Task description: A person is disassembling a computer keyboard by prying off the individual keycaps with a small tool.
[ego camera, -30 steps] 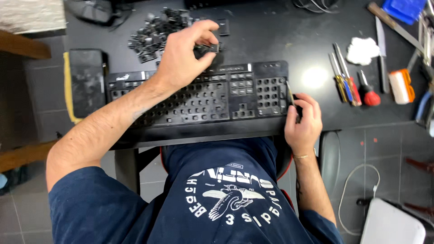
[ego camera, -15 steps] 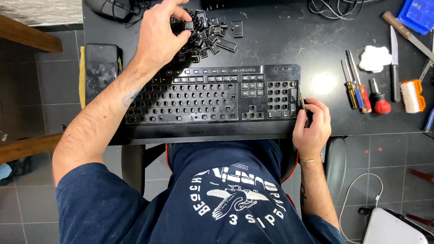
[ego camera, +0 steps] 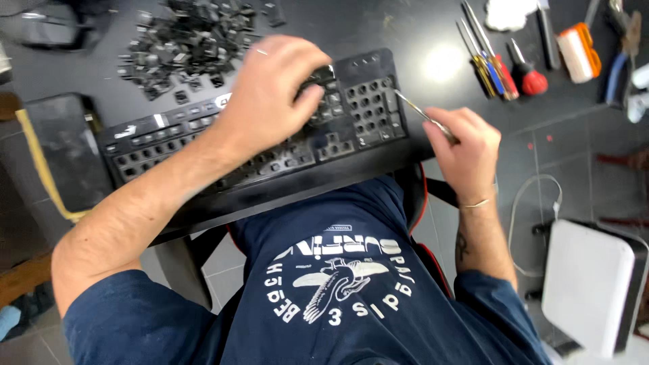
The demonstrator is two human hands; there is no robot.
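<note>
A black keyboard (ego camera: 169, 145) with most of its keycaps off lies at the near edge of the dark table. My left hand (ego camera: 274, 88) rests over its middle right part, fingers curled on the key block; whether it holds a keycap I cannot tell. My right hand (ego camera: 463, 145) sits at the keyboard's right end and grips a thin metal tool (ego camera: 416, 109) whose tip points at the number pad. A heap of loose black keycaps (ego camera: 186, 37) lies beyond the keyboard.
Several screwdrivers (ego camera: 497, 57) lie at the right, with an orange and white roll (ego camera: 578, 51), pliers (ego camera: 622, 51) and a white cloth (ego camera: 510, 12) further on. A dark phone (ego camera: 61, 149) lies left of the keyboard. A white box (ego camera: 595, 284) stands on the floor.
My left hand has come back from the keycap heap to the keyboard's middle right. My right hand has lifted slightly and the thin tool now shows. The view has tilted.
</note>
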